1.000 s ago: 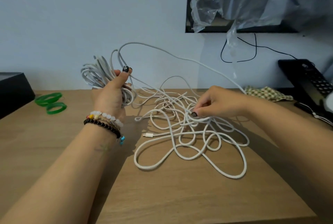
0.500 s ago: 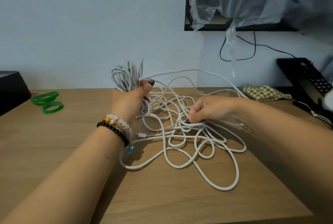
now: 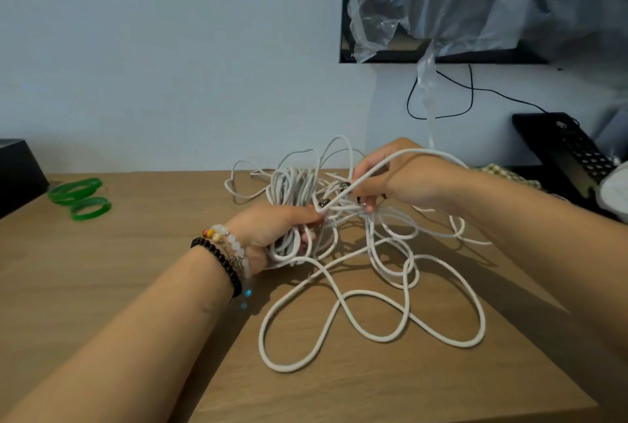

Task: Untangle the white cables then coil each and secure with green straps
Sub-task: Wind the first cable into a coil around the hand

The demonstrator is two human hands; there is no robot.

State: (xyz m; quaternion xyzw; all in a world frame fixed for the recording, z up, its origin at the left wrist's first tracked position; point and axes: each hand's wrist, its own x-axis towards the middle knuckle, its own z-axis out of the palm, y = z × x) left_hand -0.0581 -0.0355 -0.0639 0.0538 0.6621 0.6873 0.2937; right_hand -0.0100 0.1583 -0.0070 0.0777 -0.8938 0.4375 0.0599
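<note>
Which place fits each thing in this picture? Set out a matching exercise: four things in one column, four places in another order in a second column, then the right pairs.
Things
1. green straps
2. coiled bundle of cable
3. loose cable loops
4. bead bracelets

Places
A. on the left wrist
B. sprawled on the table near the middle
C. at the table's far left, untouched
D. gripped in the left hand

Pairs: 1-C, 2-D, 3-B, 4-A

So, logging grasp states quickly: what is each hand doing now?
Left hand: grips the coiled cable bundle.
Right hand: pinches a loose white cable strand.
</note>
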